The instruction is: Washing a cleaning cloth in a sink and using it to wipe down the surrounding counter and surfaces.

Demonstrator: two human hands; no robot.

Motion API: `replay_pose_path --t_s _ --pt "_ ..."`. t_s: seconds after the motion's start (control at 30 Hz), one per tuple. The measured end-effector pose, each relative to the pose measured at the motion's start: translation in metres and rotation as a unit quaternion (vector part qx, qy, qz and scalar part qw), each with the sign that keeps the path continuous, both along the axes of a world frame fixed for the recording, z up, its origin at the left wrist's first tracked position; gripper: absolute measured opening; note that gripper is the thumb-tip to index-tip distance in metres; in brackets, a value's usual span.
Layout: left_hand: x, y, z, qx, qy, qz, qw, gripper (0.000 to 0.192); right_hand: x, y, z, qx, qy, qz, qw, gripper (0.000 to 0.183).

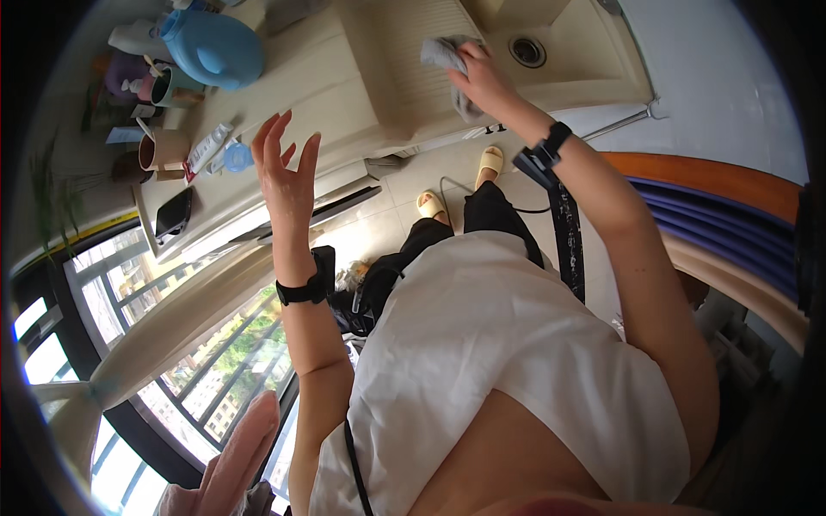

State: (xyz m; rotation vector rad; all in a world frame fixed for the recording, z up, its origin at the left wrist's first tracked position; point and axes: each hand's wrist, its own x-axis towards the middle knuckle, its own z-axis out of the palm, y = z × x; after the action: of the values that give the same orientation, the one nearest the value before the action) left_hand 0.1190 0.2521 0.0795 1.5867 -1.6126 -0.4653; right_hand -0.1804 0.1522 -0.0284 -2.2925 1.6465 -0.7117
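My right hand [481, 77] grips a grey cloth [445, 53] over the ribbed washboard slope of a cream sink [413, 109]. Part of the cloth hangs below my fingers, towards the sink's front edge. The round drain [527, 51] lies just to the right of that hand. Raised and holding nothing, my left hand [287, 171] has its fingers spread in front of the counter [303, 84]. Its skin looks wet. Nearest to it in the picture are a small blue cup or lid [238, 157] and a white tube [210, 145].
A blue detergent jug [216, 48], a green cup [174, 87] and a pinkish cup [164, 148] stand along the counter's left side. A black phone [174, 213] lies near its left end. Barred windows [226, 367] and a tied curtain [187, 316] are at left.
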Motion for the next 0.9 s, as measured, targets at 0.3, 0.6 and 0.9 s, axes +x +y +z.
replay_pose_path --t_s 0.3,0.6,0.9 --pt "0.007 0.005 -0.010 0.016 -0.008 -0.008 1.000 0.042 0.049 0.031 -0.020 0.047 0.217 0.191 0.956 0.030" --pt "0.011 0.010 -0.008 0.017 0.001 0.004 1.000 0.042 0.044 -0.040 -0.006 -0.005 0.197 0.172 0.965 0.036" --pt "0.004 -0.001 -0.011 0.022 -0.006 -0.016 1.000 0.041 0.034 -0.031 0.003 0.017 0.229 0.188 0.955 0.044"
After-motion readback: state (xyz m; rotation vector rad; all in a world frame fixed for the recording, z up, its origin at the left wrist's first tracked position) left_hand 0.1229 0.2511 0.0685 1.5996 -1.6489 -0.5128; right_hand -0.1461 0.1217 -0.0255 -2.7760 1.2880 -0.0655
